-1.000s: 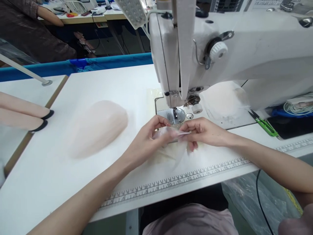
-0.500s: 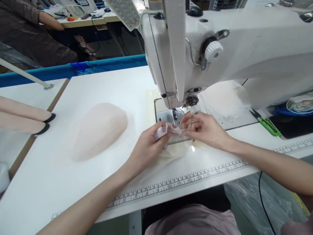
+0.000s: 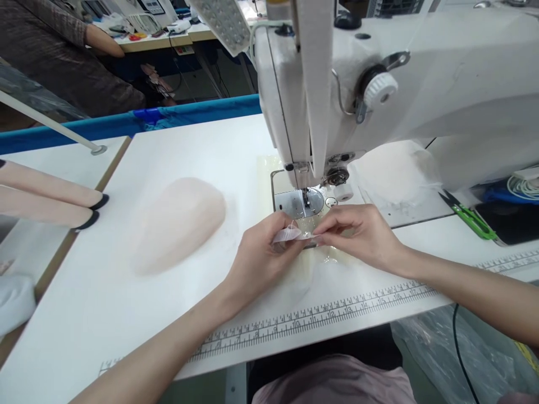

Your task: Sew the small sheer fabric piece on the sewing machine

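The white tabletop point(image 3: 105, 292) runs across the whole view, and the sewing machine point(image 3: 425, 78) stands over its right half, its head reaching toward the middle. Beyond the far edge, at upper left, a person point(image 3: 59, 67) in dark clothes is partly in view, one bare forearm by another table. Blue cloth point(image 3: 210, 109) lines that far edge, and a printed ruler point(image 3: 337, 311) follows the near one. At far left lie two beige tubes point(image 3: 46, 182), side by side, with black ends. A pale pad point(image 3: 181, 224), rounded and sheer at its lower left, lies left of the machine, well apart from the pale pile point(image 3: 396, 168) under the machine's arm. The left hand point(image 3: 261, 247) is closed, holding the gathered cloth between thumb and fingers; the right hand point(image 3: 357, 233) pinches the cloth's other end, thumb against fingertips. Green snips point(image 3: 471, 219) lie to the right, blades pointing toward the pile. The metal plate point(image 3: 290, 205) sits just beyond the hands. The small white cloth point(image 3: 288, 233) spans the narrow gap between them, nearer the person than the foot point(image 3: 306, 196), which stands over the plate.
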The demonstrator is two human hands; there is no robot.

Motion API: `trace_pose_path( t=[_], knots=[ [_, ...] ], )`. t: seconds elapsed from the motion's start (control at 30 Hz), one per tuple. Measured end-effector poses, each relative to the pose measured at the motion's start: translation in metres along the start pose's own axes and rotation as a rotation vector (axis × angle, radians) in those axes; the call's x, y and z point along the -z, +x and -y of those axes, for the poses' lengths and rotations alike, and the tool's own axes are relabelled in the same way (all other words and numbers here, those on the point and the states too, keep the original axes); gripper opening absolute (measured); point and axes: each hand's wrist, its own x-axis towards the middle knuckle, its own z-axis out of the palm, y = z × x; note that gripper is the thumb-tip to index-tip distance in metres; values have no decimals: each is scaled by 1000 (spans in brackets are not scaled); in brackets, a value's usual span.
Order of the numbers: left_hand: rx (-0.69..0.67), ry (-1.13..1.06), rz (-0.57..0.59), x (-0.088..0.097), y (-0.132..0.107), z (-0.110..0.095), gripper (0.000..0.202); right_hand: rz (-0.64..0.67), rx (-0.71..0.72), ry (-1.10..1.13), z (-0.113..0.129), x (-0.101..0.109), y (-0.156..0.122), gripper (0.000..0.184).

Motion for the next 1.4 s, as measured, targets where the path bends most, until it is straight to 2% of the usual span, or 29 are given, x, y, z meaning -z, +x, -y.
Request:
trace_pose_path(
  t=[0.07, 0.13, 0.33, 0.7, 0.83, 1.4],
  knots=[
    [-127, 71, -33, 1, 0, 2, 4, -11, 129, -109, 0, -1, -2, 11],
    [-238, 99, -50, 1, -1, 2, 10, -14, 215, -182, -1, -2, -3, 13],
    [-365, 154, -97, -1, -4, 5, 19, -22, 271, -207, -3, -4, -4, 13],
    [-424, 245, -165, -3, -7, 7, 19, -6, 332, -213, -7, -5, -5, 10],
    [-423, 264, -166, -2, -8, 6, 19, 7, 290, -189, -6, -5, -5, 11],
    [-463, 261, -186, -4, -8, 9, 17, -18, 371, -249, -8, -6, -5, 7]
  ],
)
